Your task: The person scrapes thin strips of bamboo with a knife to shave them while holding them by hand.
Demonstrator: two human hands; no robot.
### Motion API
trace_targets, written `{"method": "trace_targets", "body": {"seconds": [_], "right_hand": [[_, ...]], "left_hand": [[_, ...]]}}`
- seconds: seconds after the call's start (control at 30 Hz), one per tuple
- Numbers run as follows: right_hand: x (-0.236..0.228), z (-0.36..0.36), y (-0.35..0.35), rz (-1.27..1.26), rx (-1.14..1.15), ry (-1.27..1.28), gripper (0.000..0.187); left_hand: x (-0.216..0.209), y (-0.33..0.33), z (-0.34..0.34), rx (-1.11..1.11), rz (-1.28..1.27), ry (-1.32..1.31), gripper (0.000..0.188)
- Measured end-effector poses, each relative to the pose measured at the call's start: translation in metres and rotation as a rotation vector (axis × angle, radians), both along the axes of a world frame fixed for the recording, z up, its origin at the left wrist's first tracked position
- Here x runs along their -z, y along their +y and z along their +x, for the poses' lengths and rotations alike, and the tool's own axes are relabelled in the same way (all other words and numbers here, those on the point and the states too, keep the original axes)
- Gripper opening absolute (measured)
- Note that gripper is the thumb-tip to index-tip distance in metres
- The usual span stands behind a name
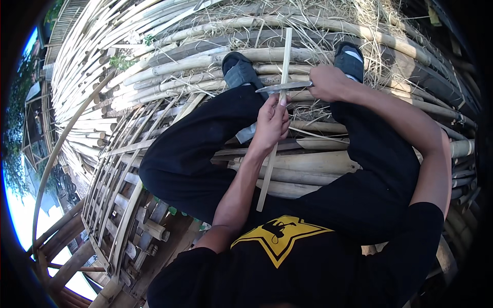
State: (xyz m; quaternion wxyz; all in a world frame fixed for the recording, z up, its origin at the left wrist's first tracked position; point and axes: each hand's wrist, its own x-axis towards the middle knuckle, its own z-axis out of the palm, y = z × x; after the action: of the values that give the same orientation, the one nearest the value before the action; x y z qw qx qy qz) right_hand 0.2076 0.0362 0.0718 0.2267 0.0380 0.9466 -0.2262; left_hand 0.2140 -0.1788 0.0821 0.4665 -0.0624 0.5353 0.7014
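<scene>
Left hand (272,122): is gripping a pale bamboo strip (270,172).
Right hand (327,83): is clenching a knife (295,85).
Knife: is pointing leftward, lying crosswise over the bamboo strip.

so there's bamboo basically everywhere: a big spread of pale poles (174,62) fans across the upper left, a tangle of dry shavings (377,69) litters the upper right (messy as heck), and a slatted bamboo frame (126,220) sits lower left. one long bent pole (54,154) curves down beside it, some green weeds (122,63) poke up among the poles, and leafy trees (19,95) show at the far left edge
</scene>
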Motion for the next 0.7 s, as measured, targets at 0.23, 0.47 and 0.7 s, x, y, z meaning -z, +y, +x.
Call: {"method": "trace_targets", "body": {"seconds": [0.23,0.47,0.7], "right_hand": [[0.014,-0.017,0.007,0.087,-0.066,0.049,0.027],[0.042,-0.047,0.157,0.450,0.142,0.251,0.029],[-0.002,-0.007,0.011,-0.029,0.028,0.005,0.029]], "left_hand": [[-0.004,-0.006,-0.001,-0.032,0.059,-0.006,0.018],[-0.009,0.001,0.003,0.027,0.068,0.024,0.018],[-0.007,0.002,0.003,-0.040,-0.078,0.016,0.021]]}}
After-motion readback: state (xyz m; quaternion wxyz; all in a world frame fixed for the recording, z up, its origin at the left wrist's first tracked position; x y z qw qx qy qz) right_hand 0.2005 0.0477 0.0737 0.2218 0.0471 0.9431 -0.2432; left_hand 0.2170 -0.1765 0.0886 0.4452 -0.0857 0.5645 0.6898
